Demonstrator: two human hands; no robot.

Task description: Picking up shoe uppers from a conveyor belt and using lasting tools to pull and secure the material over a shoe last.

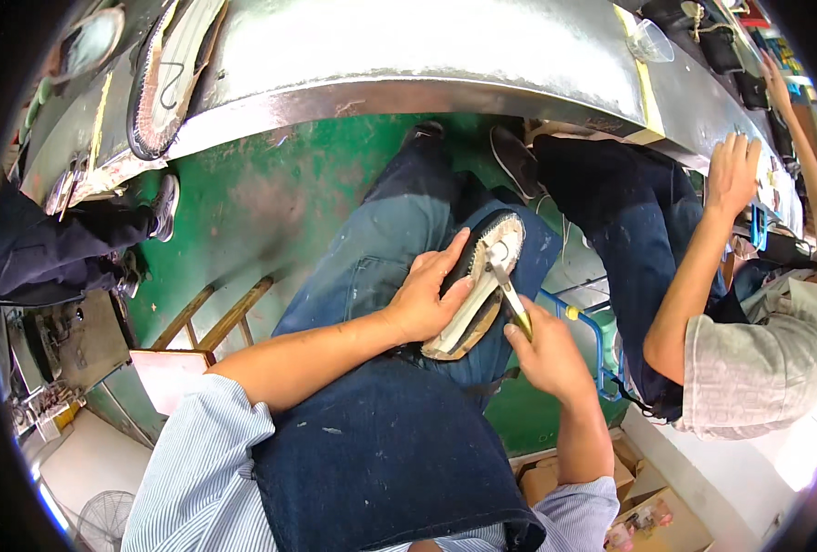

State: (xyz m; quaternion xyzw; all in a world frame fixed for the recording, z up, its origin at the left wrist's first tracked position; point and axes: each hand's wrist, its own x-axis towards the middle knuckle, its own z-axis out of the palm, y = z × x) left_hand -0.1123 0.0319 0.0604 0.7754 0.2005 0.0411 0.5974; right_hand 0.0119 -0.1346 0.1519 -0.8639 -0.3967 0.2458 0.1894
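Observation:
A shoe point(462, 339) lies sole side up across my thighs, its toe pointing away from me. Its upper is dark, the pale underside is bare, and a stitched or pleated edge runs around the toe. My left hand point(430, 293) grips the shoe from the left, fingers along its side and thumb over the underside. In my right hand point(553, 357) is a hammer point(519, 311), held by its handle. The hammer's metal head is at the toe part of the underside; whether it touches cannot be made out.
Another upturned shoe point(165, 97) rests on the metal-edged workbench point(408, 55) ahead. A co-worker point(749, 368) sits close on my right, beside a blue metal frame point(602, 345). To my left stands a wooden stool point(171, 373). Cardboard boxes point(542, 480) sit behind on the right.

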